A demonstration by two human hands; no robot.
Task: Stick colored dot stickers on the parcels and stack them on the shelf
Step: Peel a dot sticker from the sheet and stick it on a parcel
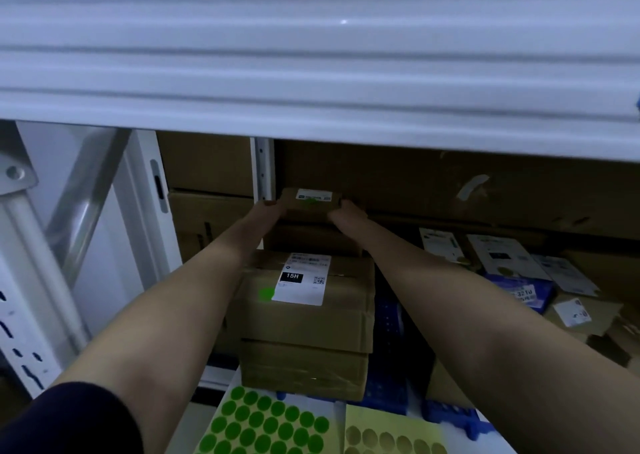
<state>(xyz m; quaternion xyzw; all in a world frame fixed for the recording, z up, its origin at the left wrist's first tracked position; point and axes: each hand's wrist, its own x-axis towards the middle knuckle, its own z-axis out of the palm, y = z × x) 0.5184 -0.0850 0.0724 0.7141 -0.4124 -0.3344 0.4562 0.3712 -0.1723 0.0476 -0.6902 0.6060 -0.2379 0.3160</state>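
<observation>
A small parcel [309, 200] is held deep inside the shelf, under the white shelf beam [311, 73] that crosses the top of the view. It carries a white label and a green dot on its upper face. The left hand [268, 211] grips its left end and the right hand [346, 213] its right end, fingers curled round the edges and clamped on the cardboard. Both bare forearms reach in from the near side; a dark sleeve [83, 422] covers the left upper arm.

Behind the parcel stands a wall of large brown cartons [450, 183], just beside or touching it; which one I cannot tell. A white upright post [262, 166] rises just left of the left hand.

Below the arms, nearer the front, sits a stack of two boxes [304, 318]; the top one bears a label reading 15H and a green dot [266, 293] at the label's left edge. The stack lies between the forearms, under the path of the reach.

At the near edge lie a sheet of green dots [263, 426] and, to its right, a sheet of dull yellow dots [391, 434]. Blue crates [388, 384] show behind them. To the right lie more parcels [502, 256] with white labels, some flat, some tilted. A metal ladder [79, 211] leans at the left
</observation>
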